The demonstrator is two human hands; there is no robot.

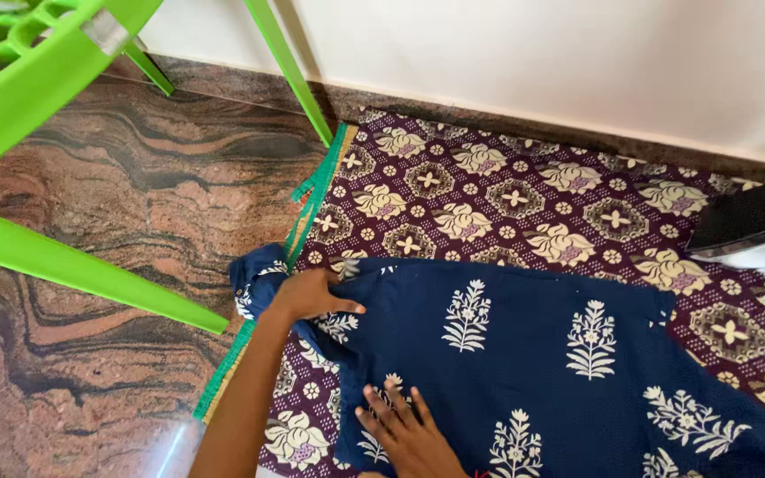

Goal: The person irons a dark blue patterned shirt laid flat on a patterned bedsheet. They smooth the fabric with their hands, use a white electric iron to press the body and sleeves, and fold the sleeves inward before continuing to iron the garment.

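I kneel over a maroon floral mat [524, 190] spread on the floor, its green border [307, 212] running along a polished stone floor [135, 195] veined in brown and pink. A dark stone skirting strip meets the pale wall [533, 44] behind the mat. My left hand [312, 296] lies on the bunched left end of a navy printed cloth [533, 354], fingers held together and pointing right along the fabric; whether the thumb pinches a fold underneath I cannot tell. My right hand [409, 434] presses flat on the cloth's lower part, fingers spread and pointing up-left. The cloth lies across the mat, white flower sprigs up. A bright green plastic chair [37, 106] stands on the stone to the left, and an iron [754, 226] sits at the mat's right edge.
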